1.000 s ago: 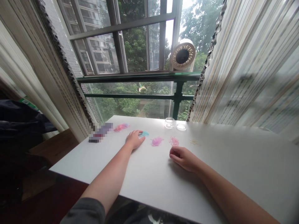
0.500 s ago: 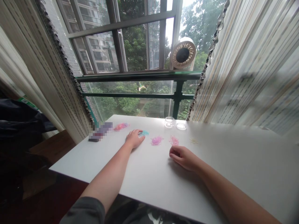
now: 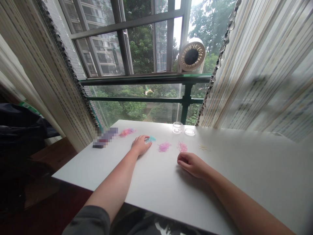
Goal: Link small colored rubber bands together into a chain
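Note:
My left hand (image 3: 141, 145) lies on the white table with its fingers apart, its fingertips at the edge of a teal pile (image 3: 151, 139) of small bits. My right hand (image 3: 190, 163) rests on its side with the fingers curled in; whether anything is inside them is hidden. Just beyond it is a light pink pile (image 3: 182, 146). Between the hands sits a purple-pink pile (image 3: 164, 147). A small yellowish pile (image 3: 203, 147) lies to the right, and a red-pink mixed pile (image 3: 127, 132) lies at the far left.
A clear round container (image 3: 177, 128) and a clear round lid (image 3: 189, 132) stand near the table's (image 3: 151, 182) back edge. A blurred-out dark item (image 3: 105, 138) lies at the left edge. A white fan (image 3: 192, 56) is by the window, between curtains.

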The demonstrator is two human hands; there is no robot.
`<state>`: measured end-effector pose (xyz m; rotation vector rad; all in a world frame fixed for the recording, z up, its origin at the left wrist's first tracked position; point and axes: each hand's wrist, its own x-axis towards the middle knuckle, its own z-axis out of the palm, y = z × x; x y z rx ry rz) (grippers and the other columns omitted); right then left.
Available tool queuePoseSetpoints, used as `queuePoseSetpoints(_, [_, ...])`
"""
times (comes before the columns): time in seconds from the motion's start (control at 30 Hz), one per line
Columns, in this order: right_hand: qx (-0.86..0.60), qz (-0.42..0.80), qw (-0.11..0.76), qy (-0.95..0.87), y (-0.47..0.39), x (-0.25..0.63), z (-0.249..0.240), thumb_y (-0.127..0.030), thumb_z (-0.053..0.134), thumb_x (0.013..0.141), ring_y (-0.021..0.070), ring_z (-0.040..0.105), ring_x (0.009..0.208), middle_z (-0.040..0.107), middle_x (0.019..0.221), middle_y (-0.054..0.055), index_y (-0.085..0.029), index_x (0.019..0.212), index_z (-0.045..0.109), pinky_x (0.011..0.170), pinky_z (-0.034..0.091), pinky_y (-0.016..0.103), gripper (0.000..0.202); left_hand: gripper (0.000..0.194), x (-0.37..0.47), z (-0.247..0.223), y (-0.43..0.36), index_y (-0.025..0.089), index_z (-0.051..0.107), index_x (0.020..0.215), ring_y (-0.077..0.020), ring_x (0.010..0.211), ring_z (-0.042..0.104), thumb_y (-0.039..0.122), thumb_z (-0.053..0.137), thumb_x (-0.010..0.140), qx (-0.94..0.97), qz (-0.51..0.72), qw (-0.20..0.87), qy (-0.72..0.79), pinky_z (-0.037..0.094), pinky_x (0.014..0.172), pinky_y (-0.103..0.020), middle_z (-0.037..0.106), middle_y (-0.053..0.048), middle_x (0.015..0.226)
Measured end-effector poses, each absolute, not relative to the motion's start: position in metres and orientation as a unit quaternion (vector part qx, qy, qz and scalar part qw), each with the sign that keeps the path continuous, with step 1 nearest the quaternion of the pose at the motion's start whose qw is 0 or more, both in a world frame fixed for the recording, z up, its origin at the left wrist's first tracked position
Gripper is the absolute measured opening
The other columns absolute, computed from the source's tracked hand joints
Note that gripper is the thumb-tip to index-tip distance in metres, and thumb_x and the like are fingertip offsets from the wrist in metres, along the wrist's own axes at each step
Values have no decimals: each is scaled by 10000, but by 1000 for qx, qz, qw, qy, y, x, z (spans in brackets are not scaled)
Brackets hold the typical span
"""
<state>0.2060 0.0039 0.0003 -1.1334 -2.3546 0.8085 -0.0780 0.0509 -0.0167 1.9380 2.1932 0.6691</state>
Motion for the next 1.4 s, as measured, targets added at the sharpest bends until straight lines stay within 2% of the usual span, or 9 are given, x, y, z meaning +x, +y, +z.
queuePoseSetpoints(0.47, [-402, 293, 205, -843, 3, 206, 1, -255, 475, 765, 108, 433, 560, 523, 614, -13, -175, 723, 553, 520, 319, 231, 119, 435, -76, -12, 47, 272, 551, 1120, -248, 1158, 443, 461, 525, 730, 643, 212, 85, 731, 327, 982, -353, 539, -42, 1222])
queuePoseSetpoints(0.7, [-396, 291, 208, -846, 4, 206, -1, -251, 466, 775, 107, 443, 566, 536, 630, -14, -181, 723, 540, 524, 324, 227, 115, 526, -77, -9, 45, 227, 507, 1182, -251, 1202, 404, 470, 532, 716, 632, 214, 84, 740, 302, 1011, -318, 481, -78, 1275])
queuePoseSetpoints(1.0, [-394, 292, 204, -847, 5, 207, -2, -257, 461, 783, 108, 452, 575, 544, 642, -7, -175, 726, 539, 531, 328, 227, 127, 659, -99, 3, 45, 225, 470, 1221, -361, 1228, 337, 597, 507, 678, 509, 169, 81, 840, 338, 951, -489, 420, -114, 1342])
queuePoseSetpoints(1.2, [-395, 295, 205, -846, 4, 207, 0, -254, 463, 773, 108, 452, 572, 547, 640, -8, -175, 721, 541, 526, 327, 227, 123, 675, -126, 4, 49, 231, 461, 1231, -382, 1261, 291, 622, 476, 681, 456, 173, 65, 871, 321, 951, -527, 374, -138, 1372])
queuePoseSetpoints(1.4, [-397, 291, 195, -848, 5, 207, 0, -255, 468, 771, 108, 453, 568, 548, 632, -9, -179, 722, 549, 527, 326, 230, 122, 671, -140, -5, 55, 240, 460, 1221, -391, 1243, 323, 603, 501, 658, 441, 163, 34, 882, 293, 956, -539, 408, -151, 1340])
